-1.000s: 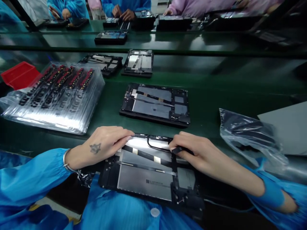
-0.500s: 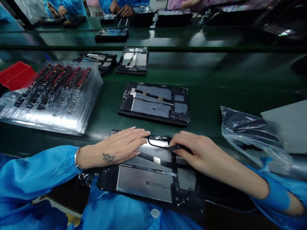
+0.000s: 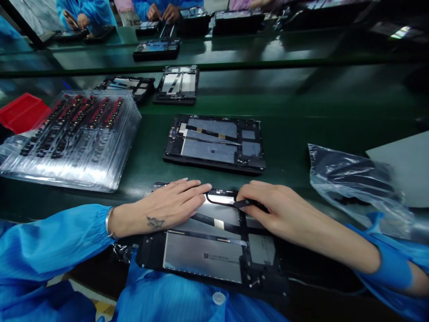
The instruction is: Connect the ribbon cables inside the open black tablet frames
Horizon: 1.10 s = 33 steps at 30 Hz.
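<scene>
An opened tablet frame (image 3: 214,255) with grey plates inside lies at the near edge of the green belt, partly over my lap. My left hand (image 3: 170,203) lies flat on its upper left part, fingers stretched toward a thin black cable (image 3: 217,201) that loops along the top edge. My right hand (image 3: 268,208) rests on the upper right part, with thumb and fingers pinched on a small black part (image 3: 246,204) at the cable's end. Both arms wear blue sleeves.
A second opened tablet frame (image 3: 214,143) lies just beyond. Stacked clear trays of small parts (image 3: 73,138) and a red bin (image 3: 20,112) stand at left. A crinkled plastic bag (image 3: 351,183) and grey sheet (image 3: 405,165) are at right. More frames (image 3: 176,85) and other workers' hands (image 3: 161,11) are farther back.
My left hand slid rightward along the frame's top edge and now reaches the cable loop. My right hand stayed pinched at the cable end. The view shifted slightly.
</scene>
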Available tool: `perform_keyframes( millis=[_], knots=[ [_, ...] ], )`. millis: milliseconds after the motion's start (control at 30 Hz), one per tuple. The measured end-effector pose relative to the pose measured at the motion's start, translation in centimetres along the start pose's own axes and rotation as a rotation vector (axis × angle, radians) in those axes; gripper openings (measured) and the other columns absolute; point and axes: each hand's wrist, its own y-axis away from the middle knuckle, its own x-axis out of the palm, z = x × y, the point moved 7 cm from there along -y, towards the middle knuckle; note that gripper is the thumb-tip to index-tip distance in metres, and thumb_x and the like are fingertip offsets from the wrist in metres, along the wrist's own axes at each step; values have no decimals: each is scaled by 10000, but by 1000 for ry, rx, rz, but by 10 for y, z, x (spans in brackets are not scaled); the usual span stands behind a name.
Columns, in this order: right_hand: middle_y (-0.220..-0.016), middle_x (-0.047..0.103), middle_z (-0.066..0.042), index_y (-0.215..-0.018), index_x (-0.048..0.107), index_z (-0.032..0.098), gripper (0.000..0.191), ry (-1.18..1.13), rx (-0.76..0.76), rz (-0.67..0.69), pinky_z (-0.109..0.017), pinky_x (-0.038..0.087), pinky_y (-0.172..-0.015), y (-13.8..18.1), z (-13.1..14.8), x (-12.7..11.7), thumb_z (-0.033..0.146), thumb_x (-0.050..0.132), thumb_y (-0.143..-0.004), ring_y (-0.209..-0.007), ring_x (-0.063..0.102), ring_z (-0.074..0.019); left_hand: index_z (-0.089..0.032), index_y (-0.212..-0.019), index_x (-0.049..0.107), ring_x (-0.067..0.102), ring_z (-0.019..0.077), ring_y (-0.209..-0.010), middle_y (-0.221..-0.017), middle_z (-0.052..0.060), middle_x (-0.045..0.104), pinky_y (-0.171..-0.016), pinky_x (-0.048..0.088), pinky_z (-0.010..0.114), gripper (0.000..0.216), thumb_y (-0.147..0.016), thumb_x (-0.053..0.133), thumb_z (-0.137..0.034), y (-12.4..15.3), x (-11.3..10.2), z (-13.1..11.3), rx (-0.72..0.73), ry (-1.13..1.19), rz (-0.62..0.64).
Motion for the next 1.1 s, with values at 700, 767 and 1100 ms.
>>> perform_keyframes(
  millis=[700, 767, 1100],
  knots=[
    [-760, 685, -49, -805, 647, 231, 168, -79, 10, -40, -302, 417, -533, 0, -1, -5, 314, 517, -872, -626, 614, -192, -93, -1155, 566, 575, 329, -1296, -1414, 223, 566, -1055, 513, 480, 232, -1014, 395, -164, -5, 3, -21, 176, -516, -25],
    [-757, 689, -48, -811, 649, 232, 161, -83, 12, -55, -300, 411, -529, 1, -1, -6, 313, 521, -866, -629, 617, -193, -89, -1157, 560, 589, 332, -1276, -1383, 242, 583, -1048, 516, 470, 230, -1012, 409, -185, -7, 4, -25, 186, -569, -20],
    [-834, 718, -57, -850, 673, 222, 195, -103, 17, -37, -299, 490, -594, 5, -5, -8, 329, 519, -905, -696, 664, -194, -81, -1287, 538, 606, 250, -1274, -1361, 180, 627, -1075, 489, 385, 326, -1050, 356, -210, -9, -6, -9, 135, -293, -62]
  ],
)
